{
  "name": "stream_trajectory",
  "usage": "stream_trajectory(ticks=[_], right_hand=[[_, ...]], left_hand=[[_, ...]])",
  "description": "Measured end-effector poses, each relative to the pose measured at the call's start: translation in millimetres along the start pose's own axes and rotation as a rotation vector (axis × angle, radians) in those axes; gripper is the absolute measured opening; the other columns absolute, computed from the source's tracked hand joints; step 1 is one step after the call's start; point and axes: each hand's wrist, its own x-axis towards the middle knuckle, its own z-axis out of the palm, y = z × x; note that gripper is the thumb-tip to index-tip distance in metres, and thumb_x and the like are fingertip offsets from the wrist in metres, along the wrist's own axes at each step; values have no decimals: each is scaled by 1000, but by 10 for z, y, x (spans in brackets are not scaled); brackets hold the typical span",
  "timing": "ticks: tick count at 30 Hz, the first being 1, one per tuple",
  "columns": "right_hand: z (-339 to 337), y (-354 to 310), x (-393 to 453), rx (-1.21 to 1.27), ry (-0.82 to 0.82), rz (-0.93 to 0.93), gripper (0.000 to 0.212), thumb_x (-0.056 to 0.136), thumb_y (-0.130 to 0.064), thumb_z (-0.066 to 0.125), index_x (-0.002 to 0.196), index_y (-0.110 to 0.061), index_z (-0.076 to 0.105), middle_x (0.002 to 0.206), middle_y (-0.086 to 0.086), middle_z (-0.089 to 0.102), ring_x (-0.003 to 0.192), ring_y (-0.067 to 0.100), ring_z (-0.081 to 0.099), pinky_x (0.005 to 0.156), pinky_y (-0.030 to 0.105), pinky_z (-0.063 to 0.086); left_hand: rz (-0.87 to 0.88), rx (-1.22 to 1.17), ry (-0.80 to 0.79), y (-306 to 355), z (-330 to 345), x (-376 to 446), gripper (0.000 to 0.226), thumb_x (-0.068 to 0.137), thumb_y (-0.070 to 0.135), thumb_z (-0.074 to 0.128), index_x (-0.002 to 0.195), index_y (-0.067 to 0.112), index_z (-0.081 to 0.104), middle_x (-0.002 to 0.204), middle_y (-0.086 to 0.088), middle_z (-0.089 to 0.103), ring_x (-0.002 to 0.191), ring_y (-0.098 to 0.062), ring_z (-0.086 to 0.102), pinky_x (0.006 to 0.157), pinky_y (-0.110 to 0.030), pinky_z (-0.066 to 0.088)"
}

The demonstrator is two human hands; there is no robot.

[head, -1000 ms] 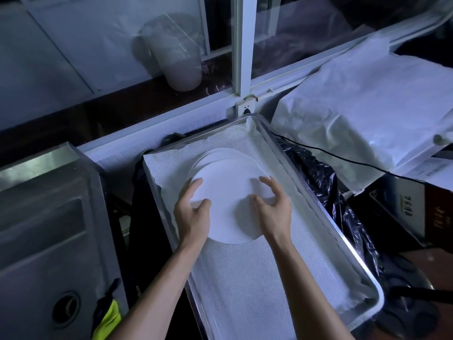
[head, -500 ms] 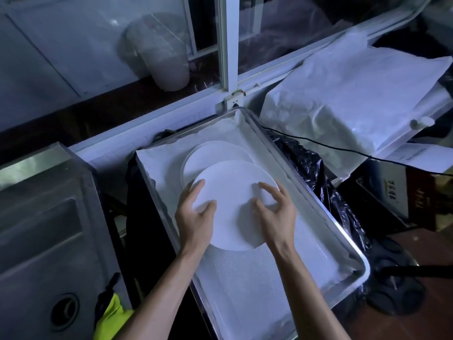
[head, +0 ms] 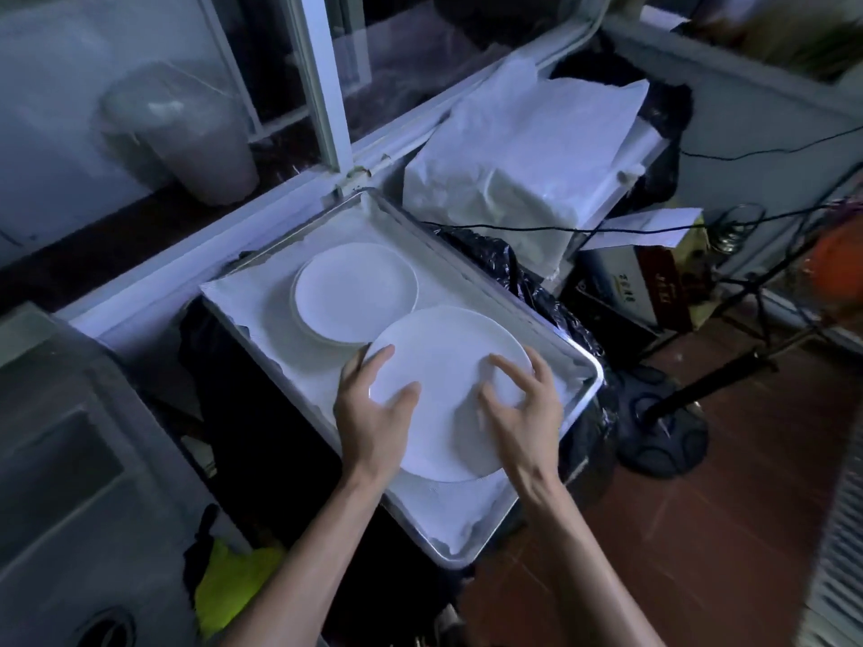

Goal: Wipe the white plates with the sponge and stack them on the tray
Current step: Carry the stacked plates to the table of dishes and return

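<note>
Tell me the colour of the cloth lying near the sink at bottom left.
Bright yellow-green cloth, seen in the head view, the only one given.

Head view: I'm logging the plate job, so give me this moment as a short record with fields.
held plate: white plate, over the near part of the tray, apart from the stack
left hand: left hand grips the plate's left rim
right hand: right hand, fingers curled on the plate's right side
stack: stacked plates at the tray's far end
tray: metal tray, lined with white cloth
sponge: not seen
</note>
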Motion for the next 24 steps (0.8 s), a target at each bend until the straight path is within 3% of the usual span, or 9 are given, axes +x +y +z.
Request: stream_trajectory(ticks=[6,8,15,18,20,21,22,24], right_hand=[[-563,71,-741,22,208,63,30,83,-15,76,111,-25,75,145,-4,48,132,5,43,112,29,36],[-798,124,-958,30,276,88,30,83,-13,75,112,-23,75,143,-6,48,129,3,44,112,31,38],[-1710,425,-1588,10,533,171,32,83,-14,75,113,-26,75,136,-15,47,116,-24,40,105,23,37],[-2143,594,-1866,18,640,208,31,83,-13,74,111,-26,75,136,-13,49,120,-10,45,102,16,40],[-2451,725,-2066,16,713,213,31,82,-10,74,105,-32,74,132,-14,49,115,-15,45,94,1,35],[-2615,801,-2175,22,751,215,35,81,-9,74,101,-38,71,130,-14,49,113,-19,45,89,-3,33],[-2786,879,-2290,39,792,217,39,81,-10,74,98,-44,68,130,-14,49,114,-20,46,89,-3,35],[-3137,1039,-2527,77,869,230,43,82,-12,74,93,-52,64,132,-12,52,119,-5,54,98,15,46]], left_hand=[[63,9,-210,143,60,-583,50,80,5,80,128,15,70,138,4,57,126,2,49,110,-21,38],[87,15,-287,209,153,-795,50,80,7,80,128,16,70,140,6,56,125,5,47,109,-20,37],[181,16,-528,495,742,-1608,51,79,9,80,128,12,69,138,4,57,129,-10,54,111,-35,44],[235,20,-633,626,1059,-2033,52,77,6,80,129,9,69,140,0,57,128,-14,57,111,-37,46],[258,0,-698,716,1293,-2358,54,76,2,80,128,7,68,139,-2,57,126,-14,58,110,-31,47],[276,-5,-727,758,1412,-2541,54,76,1,80,128,6,68,137,-1,57,123,-8,58,106,-21,46],[304,-3,-754,796,1528,-2740,54,75,0,81,127,6,69,134,2,57,118,1,57,101,-8,42],[323,-10,-817,869,1757,-3161,55,75,0,82,127,11,70,130,10,57,108,16,53,89,4,36]])
